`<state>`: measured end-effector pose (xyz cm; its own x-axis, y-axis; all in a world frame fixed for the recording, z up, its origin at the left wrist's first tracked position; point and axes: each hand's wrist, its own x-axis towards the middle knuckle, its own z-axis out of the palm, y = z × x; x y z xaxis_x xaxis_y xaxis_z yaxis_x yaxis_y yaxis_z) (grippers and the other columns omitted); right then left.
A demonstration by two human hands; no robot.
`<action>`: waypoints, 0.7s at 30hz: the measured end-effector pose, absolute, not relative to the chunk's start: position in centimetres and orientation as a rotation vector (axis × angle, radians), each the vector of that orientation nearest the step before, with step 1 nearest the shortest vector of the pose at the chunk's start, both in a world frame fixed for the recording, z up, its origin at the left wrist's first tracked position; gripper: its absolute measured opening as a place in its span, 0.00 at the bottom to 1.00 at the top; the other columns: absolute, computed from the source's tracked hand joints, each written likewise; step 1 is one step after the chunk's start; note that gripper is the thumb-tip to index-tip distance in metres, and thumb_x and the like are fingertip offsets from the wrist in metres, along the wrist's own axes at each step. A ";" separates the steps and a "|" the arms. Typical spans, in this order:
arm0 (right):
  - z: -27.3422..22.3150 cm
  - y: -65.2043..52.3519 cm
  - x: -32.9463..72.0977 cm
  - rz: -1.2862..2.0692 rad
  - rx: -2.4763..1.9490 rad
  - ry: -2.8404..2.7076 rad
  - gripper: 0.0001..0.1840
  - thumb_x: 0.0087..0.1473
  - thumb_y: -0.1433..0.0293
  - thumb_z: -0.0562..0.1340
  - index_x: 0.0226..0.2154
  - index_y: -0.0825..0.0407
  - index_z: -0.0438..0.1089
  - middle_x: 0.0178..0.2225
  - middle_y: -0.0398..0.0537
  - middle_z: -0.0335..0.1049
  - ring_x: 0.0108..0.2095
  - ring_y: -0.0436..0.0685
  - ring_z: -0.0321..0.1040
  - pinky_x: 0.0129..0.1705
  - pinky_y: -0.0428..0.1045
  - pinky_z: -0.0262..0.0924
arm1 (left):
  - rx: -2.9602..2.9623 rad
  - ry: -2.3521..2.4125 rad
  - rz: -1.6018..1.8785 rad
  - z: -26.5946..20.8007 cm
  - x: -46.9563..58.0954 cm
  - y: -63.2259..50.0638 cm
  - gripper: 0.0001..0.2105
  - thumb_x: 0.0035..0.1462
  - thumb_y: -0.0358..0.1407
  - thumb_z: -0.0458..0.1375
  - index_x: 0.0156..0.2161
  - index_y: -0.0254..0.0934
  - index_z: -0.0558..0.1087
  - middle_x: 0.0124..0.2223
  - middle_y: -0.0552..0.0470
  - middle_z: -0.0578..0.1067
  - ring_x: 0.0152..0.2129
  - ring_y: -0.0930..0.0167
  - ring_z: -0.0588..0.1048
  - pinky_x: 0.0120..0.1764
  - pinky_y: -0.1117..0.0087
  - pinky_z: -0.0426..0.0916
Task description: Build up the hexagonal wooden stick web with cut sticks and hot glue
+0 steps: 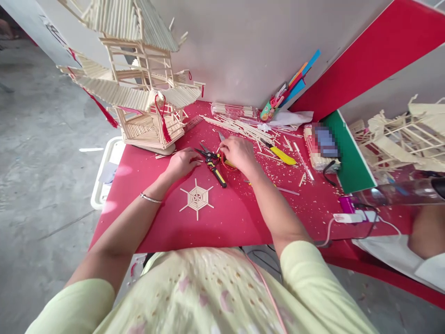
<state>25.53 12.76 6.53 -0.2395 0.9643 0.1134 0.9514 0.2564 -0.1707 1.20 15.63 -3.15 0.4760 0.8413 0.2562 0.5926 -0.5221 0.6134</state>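
Red tabletop [229, 227], pliers [213, 168] between left fingers [192, 156] and right fingers [225, 145]

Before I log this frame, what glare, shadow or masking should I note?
In the head view: pale glare patches at left on the red table, soft shadow beside the left forearm, pixelation over the object atop the stick pack; the stick web looks clear.

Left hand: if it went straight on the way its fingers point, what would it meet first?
Probably the black-and-yellow pliers, just ahead of the left hand; from this one view, the exact gap or height difference is unclear.
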 end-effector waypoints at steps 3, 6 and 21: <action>6.1 17.9 25.5 0.090 -1.789 -2.687 0.14 0.64 0.72 0.62 0.49 0.50 0.80 0.49 0.55 0.79 0.51 0.64 0.73 0.46 0.54 0.63 | 2.323 1.219 0.756 -3.8 1.5 15.8 0.11 0.62 0.42 0.63 0.44 0.42 0.84 0.41 0.47 0.80 0.37 0.66 0.77 0.38 0.68 0.67; 5.4 21.4 25.2 0.189 -1.782 -2.847 0.11 0.57 0.70 0.71 0.44 0.47 0.82 0.45 0.51 0.81 0.48 0.62 0.74 0.44 0.51 0.62 | 2.328 1.243 0.797 -4.6 1.3 15.8 0.11 0.62 0.43 0.63 0.40 0.40 0.85 0.37 0.47 0.79 0.35 0.66 0.77 0.35 0.68 0.65; 6.0 12.6 24.7 0.597 -1.386 -2.408 0.11 0.67 0.74 0.59 0.44 0.51 0.78 0.44 0.50 0.79 0.43 0.57 0.75 0.47 0.51 0.65 | 1.865 1.102 1.129 -0.9 1.7 13.0 0.12 0.58 0.40 0.67 0.44 0.36 0.83 0.39 0.47 0.82 0.30 0.71 0.75 0.36 0.70 0.69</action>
<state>24.67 12.65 5.96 -0.4902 0.8701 0.0502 0.7458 0.4486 -0.4925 1.66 12.95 -0.86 0.2636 0.9054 0.3328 0.3112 -0.4064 0.8591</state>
